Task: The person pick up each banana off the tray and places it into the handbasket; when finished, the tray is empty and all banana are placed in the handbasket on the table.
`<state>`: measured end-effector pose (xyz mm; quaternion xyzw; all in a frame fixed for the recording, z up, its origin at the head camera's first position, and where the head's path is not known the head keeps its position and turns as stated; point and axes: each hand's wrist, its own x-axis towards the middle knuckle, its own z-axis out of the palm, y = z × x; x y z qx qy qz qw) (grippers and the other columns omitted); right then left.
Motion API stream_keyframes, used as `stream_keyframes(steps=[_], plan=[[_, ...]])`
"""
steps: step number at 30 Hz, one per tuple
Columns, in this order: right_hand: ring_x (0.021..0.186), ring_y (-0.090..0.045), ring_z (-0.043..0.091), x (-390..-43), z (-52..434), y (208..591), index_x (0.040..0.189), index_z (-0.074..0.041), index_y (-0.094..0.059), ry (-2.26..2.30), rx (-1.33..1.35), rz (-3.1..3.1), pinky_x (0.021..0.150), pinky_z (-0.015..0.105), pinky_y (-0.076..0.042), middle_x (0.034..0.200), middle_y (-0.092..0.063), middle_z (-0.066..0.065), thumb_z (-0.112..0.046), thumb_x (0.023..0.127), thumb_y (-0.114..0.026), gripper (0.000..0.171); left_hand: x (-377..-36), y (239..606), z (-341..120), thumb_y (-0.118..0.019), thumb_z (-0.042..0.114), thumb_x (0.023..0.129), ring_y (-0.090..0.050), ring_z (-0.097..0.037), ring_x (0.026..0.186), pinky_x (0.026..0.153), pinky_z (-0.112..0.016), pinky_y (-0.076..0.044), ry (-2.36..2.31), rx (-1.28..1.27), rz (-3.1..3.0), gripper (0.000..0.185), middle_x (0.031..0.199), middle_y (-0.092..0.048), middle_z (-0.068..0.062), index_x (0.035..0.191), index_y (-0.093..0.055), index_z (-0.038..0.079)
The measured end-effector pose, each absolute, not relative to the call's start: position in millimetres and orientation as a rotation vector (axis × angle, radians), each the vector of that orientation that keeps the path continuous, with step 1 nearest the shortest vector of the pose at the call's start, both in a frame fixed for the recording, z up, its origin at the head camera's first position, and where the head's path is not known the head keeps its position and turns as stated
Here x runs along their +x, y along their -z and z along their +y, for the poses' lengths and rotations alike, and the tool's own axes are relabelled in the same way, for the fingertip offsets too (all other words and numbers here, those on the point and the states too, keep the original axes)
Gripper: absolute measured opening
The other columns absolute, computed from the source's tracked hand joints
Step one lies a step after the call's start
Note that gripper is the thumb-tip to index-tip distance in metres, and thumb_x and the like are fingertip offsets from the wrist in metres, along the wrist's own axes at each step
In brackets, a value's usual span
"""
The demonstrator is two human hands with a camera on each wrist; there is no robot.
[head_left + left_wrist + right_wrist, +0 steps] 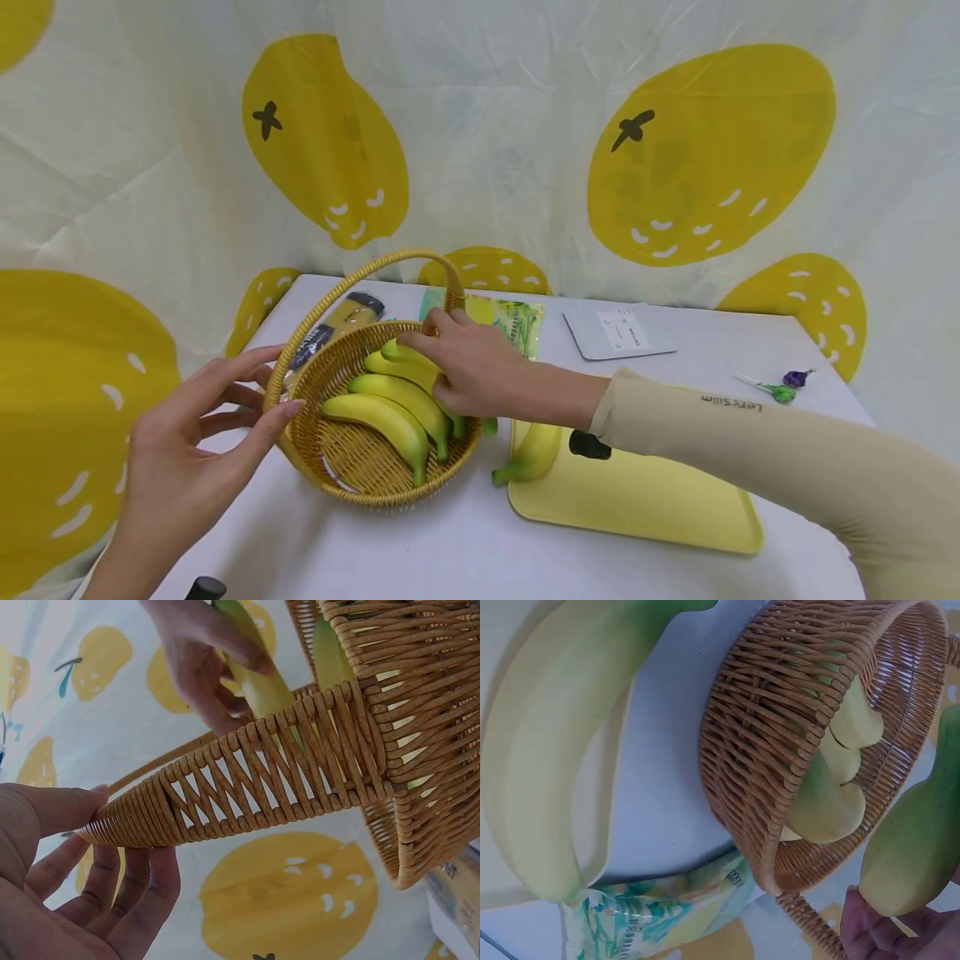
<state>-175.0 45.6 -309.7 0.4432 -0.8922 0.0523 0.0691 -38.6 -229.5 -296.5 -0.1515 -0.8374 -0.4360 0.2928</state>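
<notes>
While both hands work at it, a round woven wicker basket (pixel 375 467) with an arched handle sits near the left edge of the white table (pixel 465 550).

Smooth, curved yellow-green bananas (pixel 386 417) lie side by side inside the basket's ribbed weave. The right hand (pixel 468 367) reaches over the rim, its fingers curled round the topmost banana (pixel 401 352) beside the handle. The left hand (pixel 187 442) is spread, fingers fairly straight, with thumb and fingertips touching the braided handle at the basket's left side. Another banana (pixel 528 457) rests on the flat pale-yellow plastic tray (pixel 645 508) just right of the basket.
</notes>
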Motion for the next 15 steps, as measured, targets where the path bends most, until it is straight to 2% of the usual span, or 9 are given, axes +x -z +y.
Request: stream_keyframes(steps=[9,15], plan=[[0.096,-0.055,0.025,-180,16,319,0.156,-0.024,-0.053,-0.009,1.407,-2.665,0.046,0.028,-0.045,0.132,-0.056,0.012,-0.009,0.090,-0.060,0.067,-35,292,-228,-0.088,-0.018,0.075,-0.067,-0.010,0.082,0.079,-0.015,-0.060,1.177,-0.368,-2.269,0.068,0.101,-0.070,-0.003,0.135,-0.073,0.012],[0.110,-0.057,0.027,-180,0,327,0.159,-0.024,-0.049,0.037,1.421,-2.708,0.052,0.029,-0.051,0.140,-0.051,0.013,-0.010,0.092,-0.060,0.070,-36,292,-229,-0.089,-0.017,0.074,-0.067,-0.008,0.082,0.077,-0.013,-0.059,1.141,-0.405,-2.266,0.071,0.103,-0.070,-0.002,0.136,-0.073,0.014]])
